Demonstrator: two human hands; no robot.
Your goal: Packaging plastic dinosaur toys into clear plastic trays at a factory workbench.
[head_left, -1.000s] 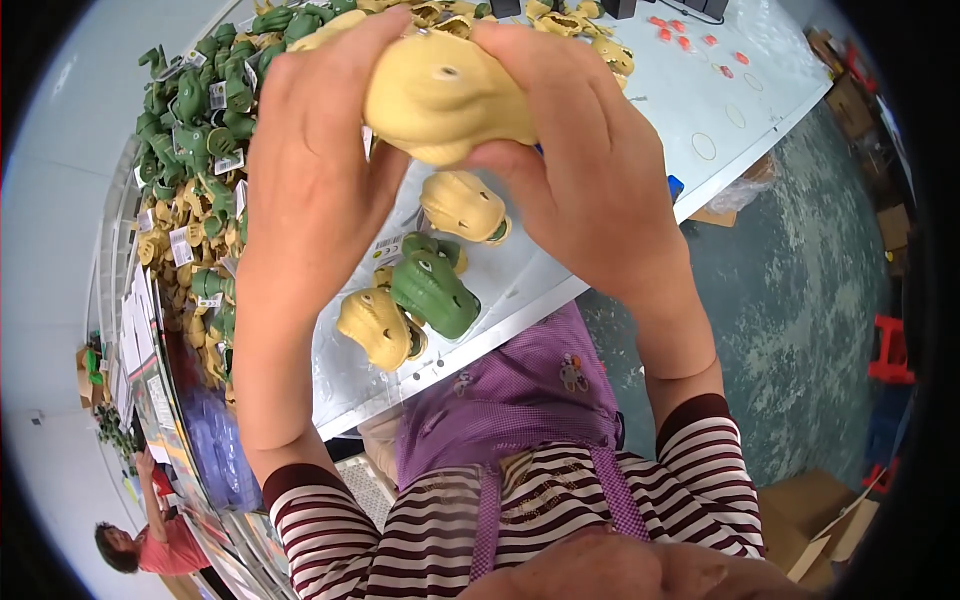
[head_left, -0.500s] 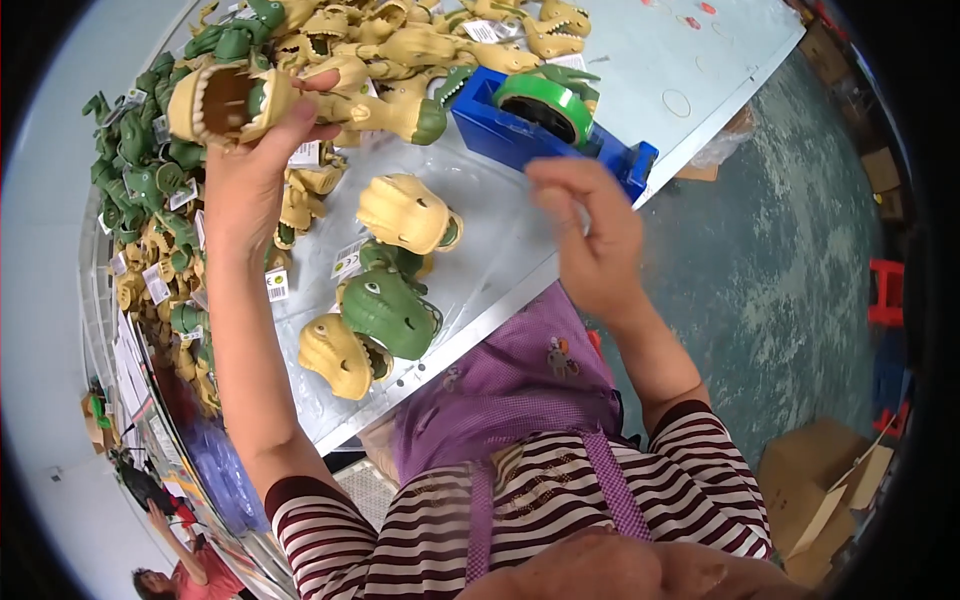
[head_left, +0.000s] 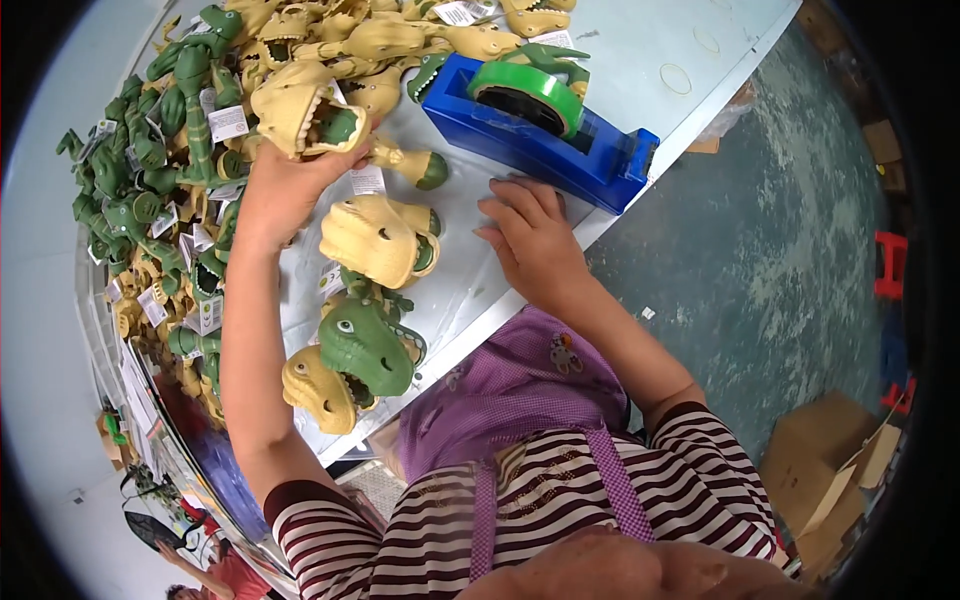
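Note:
My left hand point(head_left: 285, 190) is wrapped round a tan toy dinosaur point(head_left: 285, 100), its toothed mouth gaping and green inside. A white tag hangs near its green-footed leg. My right hand point(head_left: 530, 235) holds nothing; its fingers are apart over the tabletop, just in front of a blue tape dispenser point(head_left: 500, 130) carrying a roll of green tape point(head_left: 535, 80). Between my arms, three more toy dinosaurs lie in a line toward the table's near edge: a tan one point(head_left: 365, 240), a green one point(head_left: 365, 345) and a second tan one point(head_left: 315, 390).
Green toy dinosaurs point(head_left: 130, 150) and tan ones point(head_left: 385, 40) with tags are heaped along the left and far side of the table. Rubber bands point(head_left: 675, 78) lie at the far right. A cardboard box point(head_left: 815, 450) and red stools point(head_left: 890, 265) stand on the floor; another person point(head_left: 235, 575) is at lower left.
The toy in my left hand has turned, its mouth now facing right, and come lower. My right hand has moved left and down to the tabletop, fingers spreading. The view has shifted slightly.

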